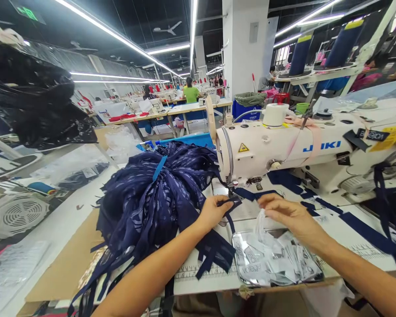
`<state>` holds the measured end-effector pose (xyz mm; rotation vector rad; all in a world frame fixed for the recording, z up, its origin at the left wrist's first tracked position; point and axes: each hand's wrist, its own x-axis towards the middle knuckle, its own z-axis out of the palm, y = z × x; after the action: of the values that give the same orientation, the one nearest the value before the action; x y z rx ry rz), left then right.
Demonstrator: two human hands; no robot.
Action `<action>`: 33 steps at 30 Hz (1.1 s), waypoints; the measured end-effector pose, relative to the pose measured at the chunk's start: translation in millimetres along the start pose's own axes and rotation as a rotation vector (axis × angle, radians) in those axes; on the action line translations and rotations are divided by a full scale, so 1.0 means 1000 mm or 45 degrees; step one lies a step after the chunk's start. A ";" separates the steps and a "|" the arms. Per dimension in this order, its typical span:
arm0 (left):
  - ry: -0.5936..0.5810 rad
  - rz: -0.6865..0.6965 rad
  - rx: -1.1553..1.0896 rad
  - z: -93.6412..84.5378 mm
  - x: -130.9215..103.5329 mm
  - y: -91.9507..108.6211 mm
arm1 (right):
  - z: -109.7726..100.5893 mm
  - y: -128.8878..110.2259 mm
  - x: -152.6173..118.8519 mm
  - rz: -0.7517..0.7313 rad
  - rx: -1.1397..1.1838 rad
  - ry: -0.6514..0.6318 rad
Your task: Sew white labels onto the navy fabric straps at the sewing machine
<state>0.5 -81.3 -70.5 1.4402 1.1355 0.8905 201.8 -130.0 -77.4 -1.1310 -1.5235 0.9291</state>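
Fingers point(227, 205) of our left hand point(212, 212) are pinched together on a navy strip point(236, 203), just in front of the needle area point(231, 192) of a white sewing machine point(280, 145). Our right hand point(285, 213) hangs near it on the right, its fingers curled and its thumb close to them, above a raised white label strip point(260, 224); we cannot tell whether the fingertips grip that strip.

Below this hand we have a shiny tray point(317, 278) heaped with printed white labels point(280, 259), at the near edge of the bench top point(218, 284). More navy pieces point(366, 231) lie to the right, under and beside the machine. To our left spreads a large navy bundle point(145, 193), gathered at its middle beside a bright blue strip point(159, 168), with tails trailing towards us. Cardboard point(62, 264) lies further left, and a black plastic bag point(36, 97) hangs above.

Beyond the machine, we see navy thread cones point(300, 55) at upper right and a person in a green top point(191, 93) among distant worktables.
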 end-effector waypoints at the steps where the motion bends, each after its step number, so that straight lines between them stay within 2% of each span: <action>1: -0.007 -0.025 -0.055 0.000 -0.003 0.003 | 0.010 -0.002 0.002 0.083 0.131 -0.023; 4: -0.015 -0.076 -0.155 0.000 -0.011 0.011 | 0.039 -0.009 0.010 0.192 0.379 0.010; 8: 0.003 -0.051 -0.219 -0.003 -0.021 0.017 | 0.062 -0.016 0.020 0.238 0.459 0.134; 12: 0.021 -0.029 -0.243 -0.005 -0.027 0.021 | 0.068 -0.019 0.025 0.227 0.389 0.230; 18: 0.132 -0.059 -0.283 0.001 -0.027 0.021 | 0.074 -0.021 0.026 0.202 0.361 0.313; 23: 0.120 -0.086 -0.301 0.001 -0.026 0.017 | 0.078 -0.025 0.022 0.228 0.370 0.293; 26: 0.072 -0.087 -0.239 -0.006 -0.028 0.016 | 0.066 -0.020 0.022 0.220 0.301 0.109; 28: 0.000 -0.098 -0.166 -0.015 -0.029 0.017 | 0.046 -0.010 0.025 0.160 0.190 -0.009; 30: -0.079 -0.072 -0.008 -0.024 -0.029 0.018 | 0.018 0.003 0.029 0.052 -0.053 -0.026; 31: -0.088 0.001 0.130 -0.027 -0.027 0.019 | 0.004 0.010 0.031 0.002 -0.245 -0.019; 33: -0.039 0.304 0.530 -0.029 -0.021 0.018 | -0.019 0.021 0.033 -0.085 -0.622 -0.009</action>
<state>-29.9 -93.8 -46.7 1.9554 1.1886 0.8207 222.4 -92.6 -84.1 -1.4045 -1.8395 0.5243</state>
